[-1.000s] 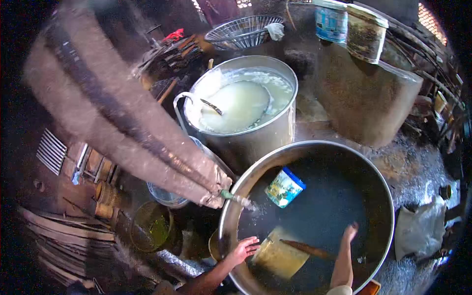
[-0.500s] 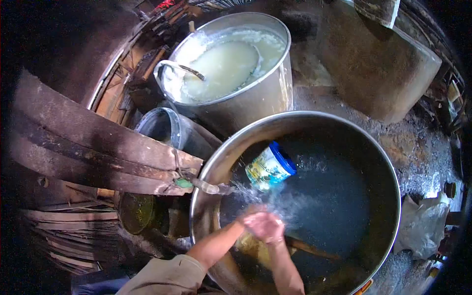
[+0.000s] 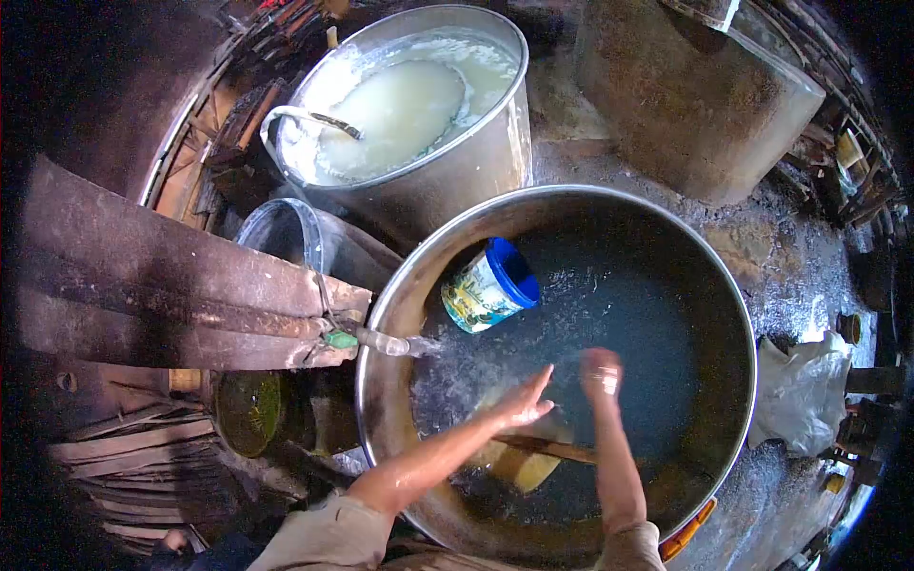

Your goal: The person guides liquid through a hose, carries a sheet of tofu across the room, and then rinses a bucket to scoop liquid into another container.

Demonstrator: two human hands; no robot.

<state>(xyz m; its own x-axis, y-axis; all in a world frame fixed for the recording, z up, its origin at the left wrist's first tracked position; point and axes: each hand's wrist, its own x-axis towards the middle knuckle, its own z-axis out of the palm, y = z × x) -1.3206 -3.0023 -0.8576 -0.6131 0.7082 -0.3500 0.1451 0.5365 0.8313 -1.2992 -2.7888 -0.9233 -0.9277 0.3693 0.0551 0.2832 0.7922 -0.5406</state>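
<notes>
Head view: two bare hands over water in a big metal tub (image 3: 725, 381).
Left hand (image 3: 522, 404): fingers spread wide, grip holding nothing visible.
Right hand (image 3: 600, 373): blurred; cannot tell whether its grip is wide or narrow.
Yellowish container (image 3: 528, 473): in the tub's near part, partly under water, just nearer the person than the left hand.
Wooden stick (image 3: 547, 447): long axis roughly left to right across the container, passing behind the right forearm; left hand nearer, contact unclear.
Bucket (image 3: 481, 293): tilted, blue-rimmed, beyond and left of both hands.
Pipe (image 3: 386, 343): water pouring in at the tub's left side.
</notes>
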